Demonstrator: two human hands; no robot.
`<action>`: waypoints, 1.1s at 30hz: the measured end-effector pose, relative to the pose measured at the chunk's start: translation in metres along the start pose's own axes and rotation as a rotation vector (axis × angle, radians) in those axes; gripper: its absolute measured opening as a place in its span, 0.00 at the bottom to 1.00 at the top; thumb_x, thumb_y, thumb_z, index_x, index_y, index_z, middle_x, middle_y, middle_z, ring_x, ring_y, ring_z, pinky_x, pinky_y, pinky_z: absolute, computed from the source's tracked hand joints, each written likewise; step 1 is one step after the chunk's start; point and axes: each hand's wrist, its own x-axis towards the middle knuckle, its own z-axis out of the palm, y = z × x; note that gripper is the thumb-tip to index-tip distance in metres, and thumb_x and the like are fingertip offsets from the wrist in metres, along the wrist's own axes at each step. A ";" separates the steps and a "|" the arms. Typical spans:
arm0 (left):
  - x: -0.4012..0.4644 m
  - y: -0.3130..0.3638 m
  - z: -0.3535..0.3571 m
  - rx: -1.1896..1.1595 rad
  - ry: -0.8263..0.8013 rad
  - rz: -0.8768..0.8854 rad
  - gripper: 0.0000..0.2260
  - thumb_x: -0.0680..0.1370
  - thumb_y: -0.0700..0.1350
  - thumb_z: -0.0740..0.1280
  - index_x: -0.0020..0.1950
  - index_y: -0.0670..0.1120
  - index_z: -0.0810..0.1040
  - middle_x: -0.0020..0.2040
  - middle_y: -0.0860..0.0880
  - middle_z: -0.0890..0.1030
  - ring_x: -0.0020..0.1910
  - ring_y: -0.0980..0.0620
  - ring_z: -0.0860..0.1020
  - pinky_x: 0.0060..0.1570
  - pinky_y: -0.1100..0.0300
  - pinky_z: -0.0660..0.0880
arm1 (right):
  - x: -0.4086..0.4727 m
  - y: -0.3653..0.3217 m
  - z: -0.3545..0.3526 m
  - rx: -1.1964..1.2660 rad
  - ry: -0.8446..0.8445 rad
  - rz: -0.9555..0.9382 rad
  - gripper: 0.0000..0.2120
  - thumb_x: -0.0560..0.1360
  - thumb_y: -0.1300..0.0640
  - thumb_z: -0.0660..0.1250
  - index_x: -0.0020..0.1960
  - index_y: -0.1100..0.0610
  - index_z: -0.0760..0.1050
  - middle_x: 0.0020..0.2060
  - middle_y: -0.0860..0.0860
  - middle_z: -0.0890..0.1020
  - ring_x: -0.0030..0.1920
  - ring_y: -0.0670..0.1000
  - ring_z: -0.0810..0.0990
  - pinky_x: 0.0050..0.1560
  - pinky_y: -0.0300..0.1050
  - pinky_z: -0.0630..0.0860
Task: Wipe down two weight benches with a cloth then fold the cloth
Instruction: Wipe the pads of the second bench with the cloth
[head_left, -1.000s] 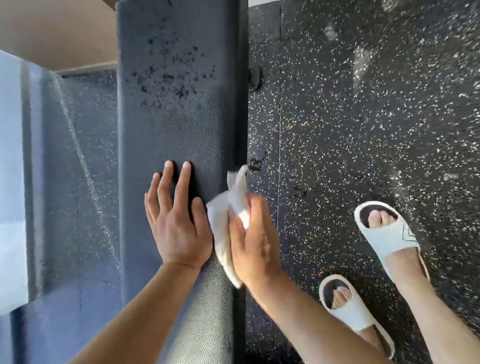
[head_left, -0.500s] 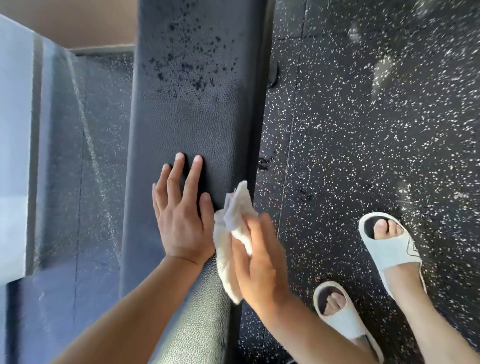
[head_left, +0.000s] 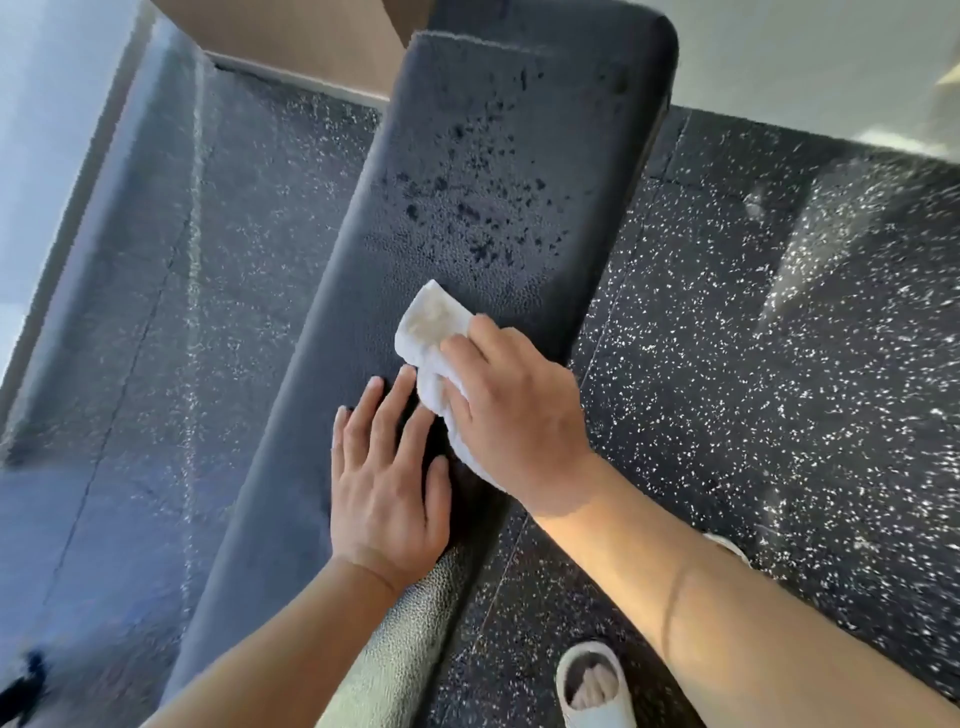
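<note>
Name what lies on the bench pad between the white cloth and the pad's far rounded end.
In the head view, only bench pad lies there, carrying dark droplet-like specks beyond the cloth; nothing else rests on it.

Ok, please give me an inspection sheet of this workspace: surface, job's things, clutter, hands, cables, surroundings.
Surface: long dark padded weight bench, dark droplets speckled on its far half.
Job's things: crumpled white cloth lying on the bench.
Clutter: nothing seen.
Hands: right hand grips the cloth against the pad; left hand rests flat on the pad, fingers straight.
Cables: nothing seen.
Surroundings: black rubber floor with white flecks; white open-toed slipper beside the bench.
</note>
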 end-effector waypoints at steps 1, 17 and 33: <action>0.000 -0.001 0.001 0.002 0.002 0.001 0.25 0.81 0.52 0.57 0.78 0.48 0.69 0.84 0.49 0.62 0.84 0.40 0.57 0.82 0.38 0.51 | 0.003 0.003 -0.001 -0.031 -0.013 -0.054 0.07 0.72 0.56 0.74 0.46 0.53 0.76 0.45 0.49 0.77 0.41 0.53 0.76 0.30 0.44 0.62; 0.000 -0.003 0.002 -0.084 0.031 0.010 0.24 0.81 0.52 0.61 0.76 0.47 0.72 0.84 0.46 0.63 0.84 0.41 0.58 0.81 0.35 0.53 | 0.138 -0.025 0.033 -0.186 -0.367 -0.449 0.10 0.78 0.54 0.67 0.58 0.55 0.79 0.52 0.52 0.80 0.46 0.55 0.80 0.31 0.47 0.64; 0.001 -0.004 0.000 -0.065 -0.039 -0.004 0.26 0.81 0.53 0.63 0.79 0.49 0.70 0.85 0.47 0.60 0.85 0.41 0.57 0.81 0.35 0.55 | 0.149 -0.049 0.055 -0.164 -0.334 -0.416 0.19 0.77 0.49 0.55 0.58 0.55 0.79 0.49 0.53 0.79 0.44 0.54 0.80 0.31 0.48 0.71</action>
